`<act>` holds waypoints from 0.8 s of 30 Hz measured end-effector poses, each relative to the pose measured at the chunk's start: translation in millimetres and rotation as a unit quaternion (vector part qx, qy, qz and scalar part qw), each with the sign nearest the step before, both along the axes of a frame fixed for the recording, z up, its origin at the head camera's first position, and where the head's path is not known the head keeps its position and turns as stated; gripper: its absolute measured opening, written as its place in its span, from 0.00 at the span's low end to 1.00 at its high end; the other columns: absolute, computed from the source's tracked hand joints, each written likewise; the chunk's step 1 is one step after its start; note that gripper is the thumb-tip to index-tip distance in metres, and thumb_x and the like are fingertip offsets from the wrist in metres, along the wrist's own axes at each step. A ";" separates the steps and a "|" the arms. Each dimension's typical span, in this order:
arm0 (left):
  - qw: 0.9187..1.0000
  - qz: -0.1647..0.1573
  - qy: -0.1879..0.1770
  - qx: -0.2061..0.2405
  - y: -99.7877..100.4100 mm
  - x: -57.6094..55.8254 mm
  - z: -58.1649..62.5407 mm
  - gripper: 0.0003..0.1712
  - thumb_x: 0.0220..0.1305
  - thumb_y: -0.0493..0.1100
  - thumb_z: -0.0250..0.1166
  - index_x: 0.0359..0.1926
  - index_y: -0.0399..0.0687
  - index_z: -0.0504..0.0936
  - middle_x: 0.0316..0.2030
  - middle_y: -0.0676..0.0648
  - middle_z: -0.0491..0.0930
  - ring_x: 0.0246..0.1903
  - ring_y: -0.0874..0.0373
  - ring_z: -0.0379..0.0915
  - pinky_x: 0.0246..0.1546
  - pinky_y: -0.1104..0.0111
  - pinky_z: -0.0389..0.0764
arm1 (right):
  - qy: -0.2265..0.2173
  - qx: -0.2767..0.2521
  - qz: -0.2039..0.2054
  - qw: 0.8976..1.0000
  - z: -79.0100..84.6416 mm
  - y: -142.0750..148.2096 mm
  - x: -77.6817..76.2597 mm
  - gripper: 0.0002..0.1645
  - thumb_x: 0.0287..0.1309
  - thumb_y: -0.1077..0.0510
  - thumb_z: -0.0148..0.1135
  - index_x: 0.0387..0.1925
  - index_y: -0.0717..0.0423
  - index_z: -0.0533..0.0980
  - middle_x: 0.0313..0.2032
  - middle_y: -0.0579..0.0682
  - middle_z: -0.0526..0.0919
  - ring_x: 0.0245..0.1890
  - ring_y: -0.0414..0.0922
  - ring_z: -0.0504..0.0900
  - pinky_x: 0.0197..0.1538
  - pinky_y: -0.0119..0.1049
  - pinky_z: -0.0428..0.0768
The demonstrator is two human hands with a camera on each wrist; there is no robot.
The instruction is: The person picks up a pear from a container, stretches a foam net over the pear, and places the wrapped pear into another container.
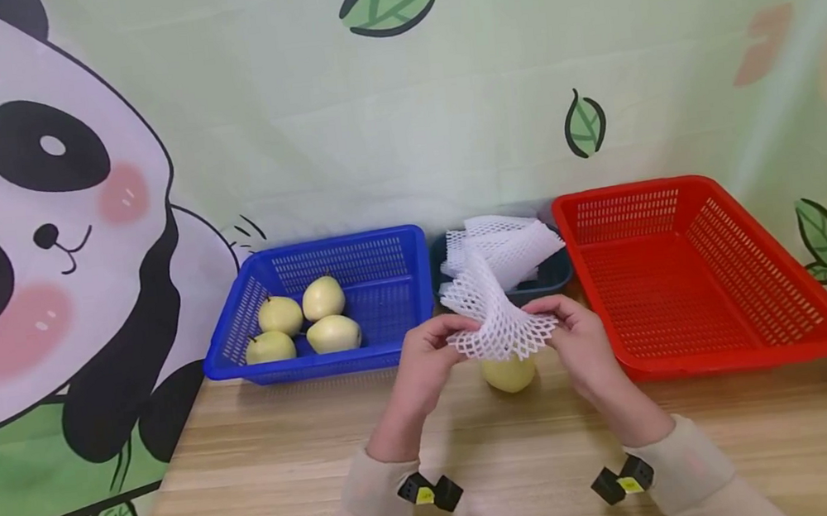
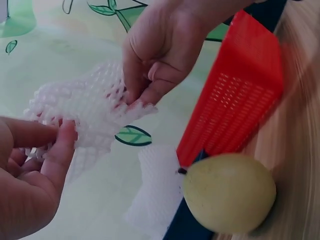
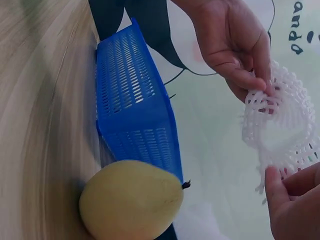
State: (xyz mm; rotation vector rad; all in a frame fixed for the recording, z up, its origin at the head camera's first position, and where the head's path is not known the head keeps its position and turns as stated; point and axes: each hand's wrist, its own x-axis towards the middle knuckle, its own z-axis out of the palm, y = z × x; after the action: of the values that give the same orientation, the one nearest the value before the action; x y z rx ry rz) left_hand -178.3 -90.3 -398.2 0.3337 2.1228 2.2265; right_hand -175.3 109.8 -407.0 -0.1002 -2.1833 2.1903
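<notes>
Both hands hold a white foam net sleeve by its rim, stretching its mouth wide. My left hand pinches the left side of the rim, and my right hand pinches the right side. In the right wrist view the opening of the foam net shows as a round gap between the two hands. Below the net a yellow-green pear stands on the table, its top hidden by the net in the head view. The left wrist view shows this pear with its dark stem, apart from both hands.
A blue basket with several pears stands at the left. Behind the hands, a dark teal basket holds more foam nets. At the right is a red basket. A printed cloth hangs behind the wooden table.
</notes>
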 end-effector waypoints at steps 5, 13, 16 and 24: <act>0.989 -0.017 0.103 -0.104 -3.3 -1.3 -7.0 0.09 0.58 0.24 0.59 0.40 0.27 0.82 0.42 0.35 0.83 0.36 0.66 0.75 0.37 0.78 0.76 | 0.064 0.011 -0.015 0.998 -9.2 2.1 -2.6 0.08 0.67 0.71 0.52 0.39 0.69 0.78 0.38 0.39 0.84 0.42 0.31 0.82 0.50 0.19 0.81; 0.846 -0.001 0.381 -0.374 -4.6 -13.4 -25.3 0.08 0.47 0.28 0.60 0.28 0.42 0.75 0.37 0.45 0.78 0.40 0.52 0.74 0.43 0.67 0.78 | 0.347 0.252 -0.029 0.903 -30.9 7.7 -11.9 0.13 0.53 0.77 0.52 0.21 0.66 0.78 0.36 0.62 0.85 0.38 0.47 0.80 0.42 0.23 0.78; 0.808 0.012 0.411 -0.421 -4.0 -16.4 -35.2 0.08 0.46 0.29 0.61 0.27 0.44 0.74 0.36 0.46 0.77 0.39 0.53 0.73 0.39 0.67 0.77 | 0.370 0.342 -0.018 0.863 -38.1 10.3 -14.9 0.11 0.50 0.76 0.55 0.22 0.64 0.80 0.36 0.60 0.84 0.39 0.53 0.80 0.43 0.36 0.82; 0.783 0.018 0.410 -0.468 -4.6 -21.6 -59.1 0.11 0.48 0.31 0.65 0.27 0.48 0.72 0.37 0.48 0.78 0.39 0.54 0.75 0.34 0.67 0.78 | 0.293 0.458 0.049 0.838 -46.3 18.1 -17.0 0.07 0.54 0.71 0.59 0.28 0.64 0.83 0.41 0.60 0.85 0.47 0.57 0.81 0.52 0.51 0.84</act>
State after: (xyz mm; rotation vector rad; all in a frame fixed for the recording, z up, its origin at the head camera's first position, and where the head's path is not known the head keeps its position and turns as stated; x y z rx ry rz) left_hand -199.9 -94.9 -457.2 1.3119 3.2661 0.7339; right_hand -192.2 128.0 -453.2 0.6281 -2.5339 0.7813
